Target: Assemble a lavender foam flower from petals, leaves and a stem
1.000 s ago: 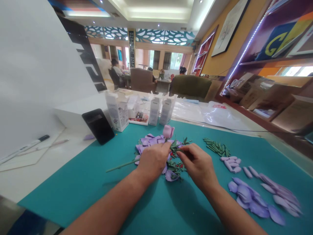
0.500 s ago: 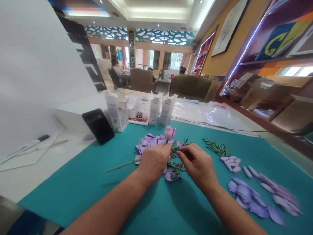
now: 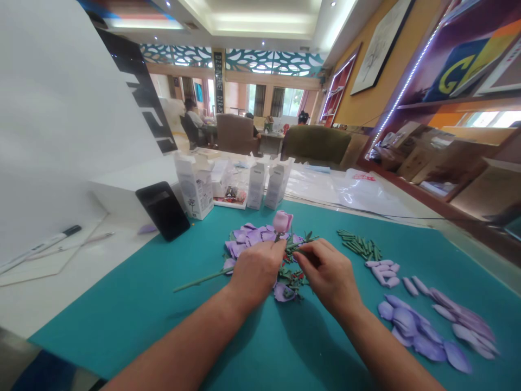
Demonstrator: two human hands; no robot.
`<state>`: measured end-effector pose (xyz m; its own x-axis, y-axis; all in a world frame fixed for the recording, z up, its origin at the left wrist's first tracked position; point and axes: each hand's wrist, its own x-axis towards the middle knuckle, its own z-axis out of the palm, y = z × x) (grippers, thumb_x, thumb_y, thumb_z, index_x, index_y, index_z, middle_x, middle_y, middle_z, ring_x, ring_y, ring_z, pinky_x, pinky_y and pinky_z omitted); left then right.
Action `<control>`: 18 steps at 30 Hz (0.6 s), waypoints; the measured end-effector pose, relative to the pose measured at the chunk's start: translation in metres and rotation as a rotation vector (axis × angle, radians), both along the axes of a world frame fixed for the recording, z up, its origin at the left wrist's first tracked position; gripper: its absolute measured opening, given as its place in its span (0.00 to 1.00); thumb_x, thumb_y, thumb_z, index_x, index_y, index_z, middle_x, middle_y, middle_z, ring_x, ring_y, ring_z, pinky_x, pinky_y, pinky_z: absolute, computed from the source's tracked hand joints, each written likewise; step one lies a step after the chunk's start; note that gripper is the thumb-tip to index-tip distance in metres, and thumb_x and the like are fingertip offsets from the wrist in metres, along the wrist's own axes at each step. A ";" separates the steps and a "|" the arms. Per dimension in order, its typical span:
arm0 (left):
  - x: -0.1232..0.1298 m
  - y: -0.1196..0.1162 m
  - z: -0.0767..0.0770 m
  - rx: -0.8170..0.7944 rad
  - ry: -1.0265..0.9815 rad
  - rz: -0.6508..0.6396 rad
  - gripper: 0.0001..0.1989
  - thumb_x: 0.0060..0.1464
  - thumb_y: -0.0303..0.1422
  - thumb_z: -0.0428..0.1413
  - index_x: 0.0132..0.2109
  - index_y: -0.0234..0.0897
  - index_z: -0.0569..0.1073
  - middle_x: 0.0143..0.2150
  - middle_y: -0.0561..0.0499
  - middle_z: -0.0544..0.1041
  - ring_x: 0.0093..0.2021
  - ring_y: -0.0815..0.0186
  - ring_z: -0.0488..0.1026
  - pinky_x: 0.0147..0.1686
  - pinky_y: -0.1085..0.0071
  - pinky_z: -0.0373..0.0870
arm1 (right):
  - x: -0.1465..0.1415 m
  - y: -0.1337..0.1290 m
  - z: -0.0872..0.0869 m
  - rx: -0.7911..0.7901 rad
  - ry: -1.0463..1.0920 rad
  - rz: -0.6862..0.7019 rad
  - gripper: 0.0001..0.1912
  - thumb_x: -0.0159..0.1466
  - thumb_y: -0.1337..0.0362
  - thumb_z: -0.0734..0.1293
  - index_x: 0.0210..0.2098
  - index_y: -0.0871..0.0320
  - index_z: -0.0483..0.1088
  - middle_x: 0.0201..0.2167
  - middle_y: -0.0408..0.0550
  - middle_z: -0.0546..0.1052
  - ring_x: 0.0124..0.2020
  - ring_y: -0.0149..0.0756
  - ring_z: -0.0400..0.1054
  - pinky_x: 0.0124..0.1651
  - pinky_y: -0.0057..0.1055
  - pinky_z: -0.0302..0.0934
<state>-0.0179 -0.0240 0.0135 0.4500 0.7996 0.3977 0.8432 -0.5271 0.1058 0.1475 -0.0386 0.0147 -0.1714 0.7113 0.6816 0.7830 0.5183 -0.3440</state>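
Landmark: the petal pile (image 3: 252,234). At its right side, my left hand (image 3: 257,271) is closed round the green stem (image 3: 200,281) beneath the lilac rosebud (image 3: 282,221); the stem's bare end projects left past the pile. My right hand (image 3: 329,271), right of the pile, has thumb and forefinger drawn close together; whether they grip anything, I cannot tell.

Handling, in my judgement: the left grip should bear on the stem, clear of the bud, firm enough to prevent rolling. The right fingertips should work lightly and near that grip, lest thin parts bend or tear.

Not verified: the stem's middle, covered by my left hand; any join under the bud; the leafy sprigs (image 3: 293,277) at the pile's right, too tangled to separate by eye.
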 end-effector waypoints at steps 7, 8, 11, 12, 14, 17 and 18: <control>0.001 0.000 -0.001 0.014 0.006 -0.002 0.13 0.62 0.28 0.46 0.50 0.35 0.70 0.38 0.46 0.78 0.38 0.59 0.77 0.34 0.66 0.71 | 0.001 0.001 0.000 -0.016 0.002 -0.009 0.06 0.62 0.63 0.65 0.28 0.56 0.70 0.25 0.41 0.72 0.24 0.29 0.67 0.28 0.25 0.60; 0.001 0.000 -0.002 0.020 0.005 -0.001 0.13 0.62 0.28 0.46 0.50 0.35 0.71 0.38 0.46 0.78 0.38 0.59 0.76 0.34 0.66 0.71 | 0.001 0.001 0.000 -0.019 0.002 -0.010 0.06 0.62 0.63 0.65 0.28 0.56 0.70 0.25 0.41 0.72 0.25 0.29 0.67 0.28 0.25 0.60; 0.001 0.000 -0.003 0.031 0.005 0.002 0.12 0.62 0.28 0.47 0.50 0.35 0.71 0.37 0.47 0.78 0.37 0.60 0.76 0.33 0.67 0.71 | 0.002 0.001 0.000 -0.031 0.002 -0.011 0.06 0.62 0.63 0.65 0.28 0.56 0.69 0.25 0.41 0.71 0.24 0.30 0.67 0.28 0.25 0.60; 0.001 0.000 -0.003 0.032 0.005 0.001 0.12 0.62 0.28 0.47 0.50 0.35 0.71 0.36 0.47 0.78 0.37 0.60 0.76 0.33 0.68 0.71 | 0.002 0.000 0.000 -0.033 0.003 -0.011 0.07 0.62 0.63 0.65 0.28 0.56 0.69 0.24 0.41 0.71 0.24 0.30 0.67 0.28 0.25 0.59; 0.001 0.000 -0.004 0.037 0.002 -0.004 0.12 0.62 0.28 0.47 0.49 0.35 0.71 0.36 0.47 0.78 0.36 0.60 0.76 0.33 0.68 0.71 | 0.002 0.001 0.000 -0.036 0.003 -0.009 0.07 0.62 0.63 0.65 0.28 0.56 0.69 0.24 0.41 0.71 0.24 0.30 0.67 0.28 0.25 0.59; 0.001 0.000 -0.005 0.051 -0.007 -0.012 0.12 0.62 0.28 0.47 0.50 0.35 0.70 0.37 0.47 0.79 0.37 0.61 0.76 0.34 0.68 0.71 | 0.001 0.001 0.000 -0.040 0.005 -0.009 0.07 0.62 0.64 0.65 0.27 0.56 0.69 0.24 0.41 0.71 0.24 0.30 0.66 0.28 0.25 0.59; 0.001 0.000 -0.006 0.052 -0.008 -0.011 0.12 0.62 0.29 0.46 0.50 0.35 0.70 0.37 0.47 0.79 0.37 0.61 0.76 0.34 0.68 0.71 | 0.001 0.001 0.000 -0.042 0.005 -0.010 0.07 0.62 0.64 0.65 0.27 0.56 0.69 0.24 0.42 0.71 0.24 0.30 0.67 0.28 0.25 0.59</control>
